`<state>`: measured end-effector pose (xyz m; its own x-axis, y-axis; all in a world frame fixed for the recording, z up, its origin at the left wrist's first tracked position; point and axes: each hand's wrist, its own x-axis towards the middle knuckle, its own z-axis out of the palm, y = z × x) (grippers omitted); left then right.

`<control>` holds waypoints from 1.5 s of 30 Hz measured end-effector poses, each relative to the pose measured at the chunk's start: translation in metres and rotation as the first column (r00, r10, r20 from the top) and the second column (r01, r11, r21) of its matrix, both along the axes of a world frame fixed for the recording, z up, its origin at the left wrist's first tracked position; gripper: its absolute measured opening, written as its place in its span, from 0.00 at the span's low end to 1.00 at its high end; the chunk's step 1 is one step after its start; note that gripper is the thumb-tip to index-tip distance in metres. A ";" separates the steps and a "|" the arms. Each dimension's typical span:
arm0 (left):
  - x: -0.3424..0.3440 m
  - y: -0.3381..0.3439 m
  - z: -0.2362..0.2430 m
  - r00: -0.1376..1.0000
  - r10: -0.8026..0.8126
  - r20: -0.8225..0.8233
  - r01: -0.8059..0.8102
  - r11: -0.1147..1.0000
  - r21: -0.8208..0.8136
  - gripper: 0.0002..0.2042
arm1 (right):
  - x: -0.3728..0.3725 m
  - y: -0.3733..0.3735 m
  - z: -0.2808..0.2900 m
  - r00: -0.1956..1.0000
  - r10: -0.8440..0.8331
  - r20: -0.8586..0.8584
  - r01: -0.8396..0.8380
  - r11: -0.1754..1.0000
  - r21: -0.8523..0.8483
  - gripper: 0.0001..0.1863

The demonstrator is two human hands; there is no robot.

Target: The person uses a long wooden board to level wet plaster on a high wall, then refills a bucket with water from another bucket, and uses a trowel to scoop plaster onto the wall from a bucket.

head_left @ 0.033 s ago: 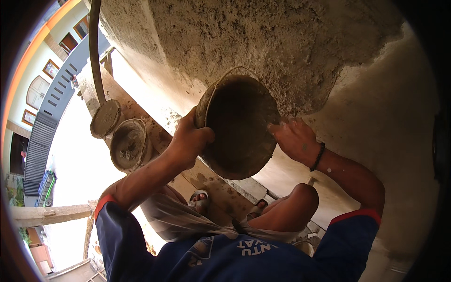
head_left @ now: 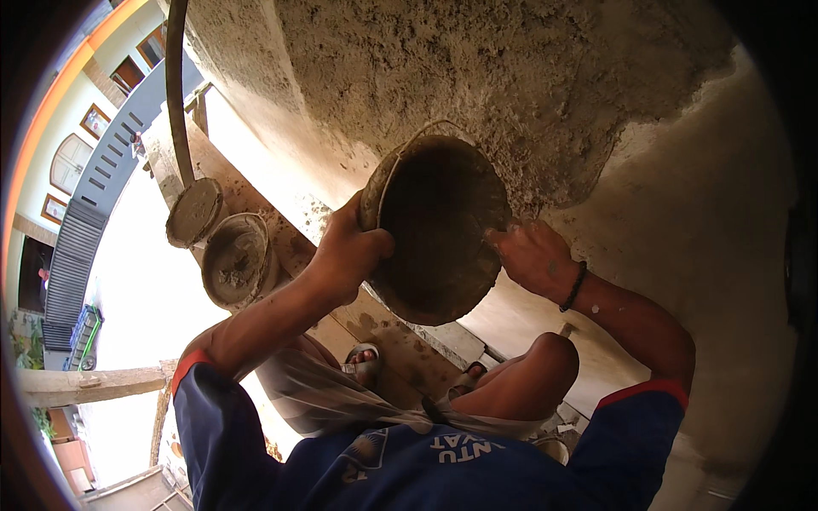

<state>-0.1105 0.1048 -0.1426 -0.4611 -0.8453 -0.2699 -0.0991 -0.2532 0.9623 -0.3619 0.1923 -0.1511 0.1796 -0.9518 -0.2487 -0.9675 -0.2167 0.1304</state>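
A mortar-coated bucket is held up before me, tipped so that its dark mouth faces me. My left hand grips its left rim, thumb over the edge. At the opposite rim my right hand is closed with its fingers at the edge. The bucket's inside is in deep shade, and I see no clear contents. A thin handle arches over its upper rim. Just behind it stands a wall with a patch of rough grey mortar, beside a smoother plastered part.
To the left, a bucket with some mortar and a mortar-filled round container stand by a plank. A long dark pole or strap rises there. My sandalled feet rest on boards. A wooden rail crosses at lower left.
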 end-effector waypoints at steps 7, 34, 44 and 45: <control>0.020 -0.009 -0.006 0.997 0.042 0.068 -0.040 0.998 -0.044 0.26 | 0.021 -0.005 -0.031 0.864 0.042 0.503 -0.042 0.999 -0.010 0.22; 0.083 -0.040 -0.044 0.877 0.413 -0.246 -0.379 0.909 0.173 0.24 | -0.040 -0.127 0.192 0.972 0.215 0.095 -0.029 0.511 -0.859 0.18; 0.059 -0.036 -0.060 0.950 0.287 -0.122 -0.283 0.958 0.049 0.24 | 0.048 -0.086 0.012 0.875 0.264 -0.405 -0.416 0.838 -0.352 0.14; 0.058 -0.037 -0.058 0.948 0.293 -0.126 -0.292 0.956 0.022 0.25 | 0.051 -0.090 0.003 0.878 0.269 -0.396 -0.416 0.838 -0.353 0.14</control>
<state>-0.0530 0.0682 -0.2006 -0.2244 -0.9475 -0.2279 0.1024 -0.2555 0.9614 -0.3107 0.1027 -0.1476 0.4944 -0.8676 0.0536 -0.7283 -0.3798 0.5704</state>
